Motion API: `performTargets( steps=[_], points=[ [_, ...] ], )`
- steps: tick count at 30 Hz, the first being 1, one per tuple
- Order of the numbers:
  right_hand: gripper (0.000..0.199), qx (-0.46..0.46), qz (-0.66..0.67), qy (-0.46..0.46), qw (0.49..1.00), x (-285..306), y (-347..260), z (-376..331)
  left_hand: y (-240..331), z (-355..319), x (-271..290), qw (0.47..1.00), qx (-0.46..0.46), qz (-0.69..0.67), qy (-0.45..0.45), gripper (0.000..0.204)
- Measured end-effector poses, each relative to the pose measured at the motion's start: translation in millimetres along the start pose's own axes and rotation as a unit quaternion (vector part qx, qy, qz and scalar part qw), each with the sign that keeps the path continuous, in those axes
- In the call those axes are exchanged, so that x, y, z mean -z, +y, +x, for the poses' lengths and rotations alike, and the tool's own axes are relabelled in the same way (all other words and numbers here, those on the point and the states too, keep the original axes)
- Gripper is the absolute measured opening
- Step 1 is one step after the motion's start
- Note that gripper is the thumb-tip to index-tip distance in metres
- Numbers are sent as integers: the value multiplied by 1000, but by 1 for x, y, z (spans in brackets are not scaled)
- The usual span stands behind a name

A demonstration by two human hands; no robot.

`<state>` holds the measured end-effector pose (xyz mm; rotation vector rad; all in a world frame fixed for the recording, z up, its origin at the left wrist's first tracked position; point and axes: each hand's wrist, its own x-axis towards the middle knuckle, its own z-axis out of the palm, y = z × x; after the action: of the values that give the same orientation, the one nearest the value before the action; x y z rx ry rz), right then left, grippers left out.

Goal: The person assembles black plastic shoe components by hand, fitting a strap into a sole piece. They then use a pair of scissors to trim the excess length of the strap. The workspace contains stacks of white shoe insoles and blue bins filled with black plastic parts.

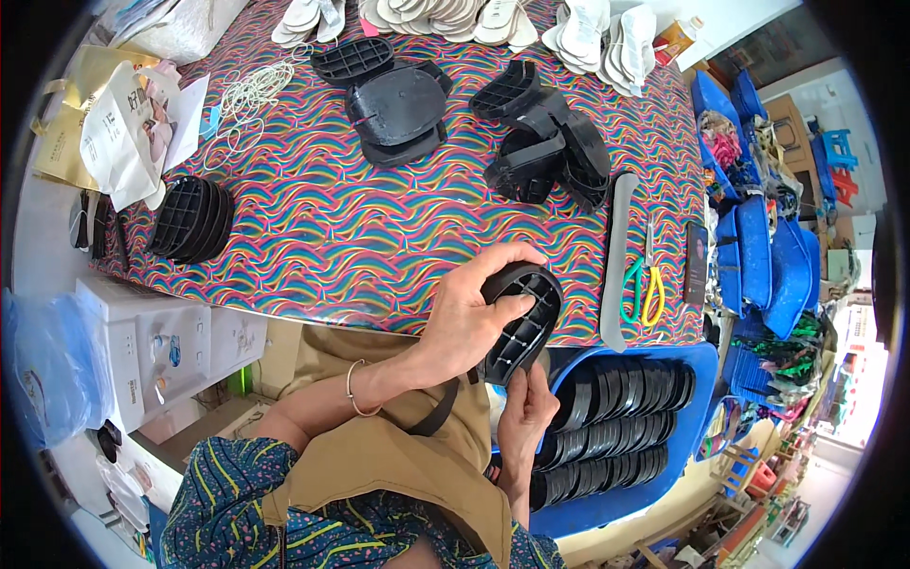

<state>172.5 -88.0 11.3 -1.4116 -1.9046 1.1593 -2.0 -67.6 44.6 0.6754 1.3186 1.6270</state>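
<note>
The person sits at the near edge of a table [313,228] covered in a swirling multicoloured cloth, holding one black moulded shoe sole [524,321] up in front of them, just below the table edge and over their lap. The left hand [469,313] wraps over the top of the sole, fingers curled round its rim and thumb pressed against the gridded inner face, so it is clamped firmly on the piece. The right hand [526,417] comes up from beneath, its fingertips pinching the sole's lower end. A thin bangle [353,389] sits on the left wrist, and a tan apron [398,455] covers the lap. Just to the right, below the table, a blue tub [697,365] is packed with rows of the same black soles standing on edge. On the cloth lie two loose heaps of black soles [393,100] [540,142], well apart from the hands, and a stack of them [190,220] at the left edge. Near the right edge lie a long grey strip [616,256], scissors with green and yellow handles [643,284] and a dark phone [697,263]. White insoles [455,19] line the far edge, with a tangle of white cord [248,95] at the far left.
</note>
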Motion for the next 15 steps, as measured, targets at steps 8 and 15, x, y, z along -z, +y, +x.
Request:
performTargets(
  steps=[8,15],
  points=[
    [19,-66,140,-39,987,3,-1,-6,-3,-5,-5,1000,-16,9,-3,39],
    [29,-102,223,-84,966,11,3,-6,-10,-11,-12,995,-85,52,-9,34]
  ],
)
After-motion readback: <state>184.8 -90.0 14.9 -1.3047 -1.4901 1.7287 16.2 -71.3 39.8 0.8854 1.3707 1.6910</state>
